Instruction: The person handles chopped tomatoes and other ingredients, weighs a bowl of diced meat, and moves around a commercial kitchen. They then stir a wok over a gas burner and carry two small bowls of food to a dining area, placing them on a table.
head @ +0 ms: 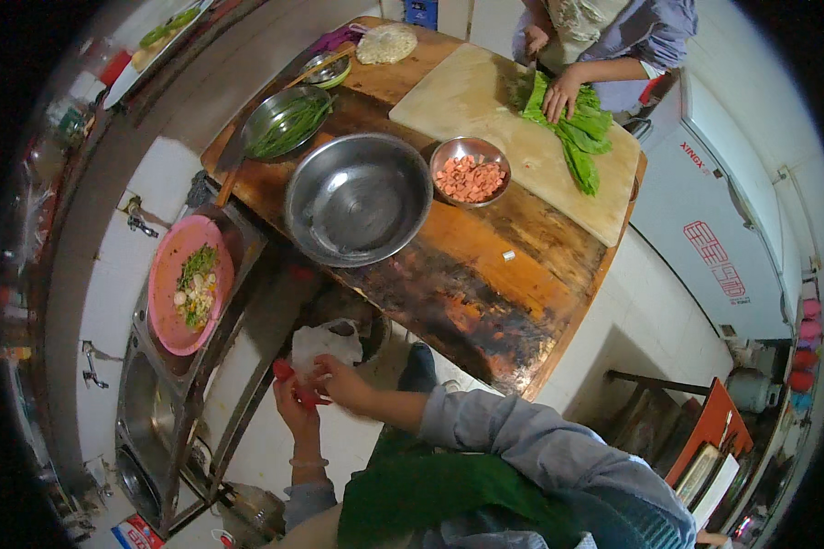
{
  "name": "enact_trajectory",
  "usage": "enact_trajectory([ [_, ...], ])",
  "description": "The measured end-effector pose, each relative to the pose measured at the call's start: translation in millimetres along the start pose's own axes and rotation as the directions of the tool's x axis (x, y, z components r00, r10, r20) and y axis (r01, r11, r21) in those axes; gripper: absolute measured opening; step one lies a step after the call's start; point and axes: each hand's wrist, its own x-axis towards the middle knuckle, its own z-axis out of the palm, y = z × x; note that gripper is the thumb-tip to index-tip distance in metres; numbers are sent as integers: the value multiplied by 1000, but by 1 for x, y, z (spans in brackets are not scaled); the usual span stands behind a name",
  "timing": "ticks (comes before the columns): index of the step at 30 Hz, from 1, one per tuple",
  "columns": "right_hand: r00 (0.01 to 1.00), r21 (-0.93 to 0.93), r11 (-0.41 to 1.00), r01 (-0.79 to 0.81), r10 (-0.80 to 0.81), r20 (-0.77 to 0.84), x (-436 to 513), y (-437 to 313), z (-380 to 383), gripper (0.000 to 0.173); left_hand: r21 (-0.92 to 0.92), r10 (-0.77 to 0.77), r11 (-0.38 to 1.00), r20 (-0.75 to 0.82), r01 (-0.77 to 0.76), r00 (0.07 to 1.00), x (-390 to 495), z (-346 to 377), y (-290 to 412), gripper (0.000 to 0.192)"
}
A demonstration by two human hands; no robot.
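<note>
My left hand [296, 408] holds a small red item [307, 394], too blurred to identify, above the floor between sink and table. My right hand [343, 384] touches or hovers by the same item; its fingers are bent, and whether they grip cannot be told. Just behind both hands is a white plastic bag [326, 345]. On the wooden table [453, 274] stand a large empty metal basin [358, 199], a metal bowl of diced pink sausage or ham [470, 171] and a metal bowl of long green vegetables [290, 123].
A co-worker's hand [562, 92] presses leafy greens [584, 141] on a large cutting board [467, 103]. At the left, a pink basin [158, 274] with food scraps stands on the metal sink unit [152, 405]. A white chest freezer [721, 226] is at the right.
</note>
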Motion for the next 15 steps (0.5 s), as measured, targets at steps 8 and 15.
enact_trajectory([
  [8, 986, -56, 993, -103, 109, 128, -41, 31, -68, 22, -23, -146, 989, -5, 146, 989, 41, -17, -124, 33],
  [15, 968, -536, 806, -251, 198, -156, -127, 74, -155, 23, -675, -460, 585, 180, 450, 869, 98, 46, -234, 37],
])
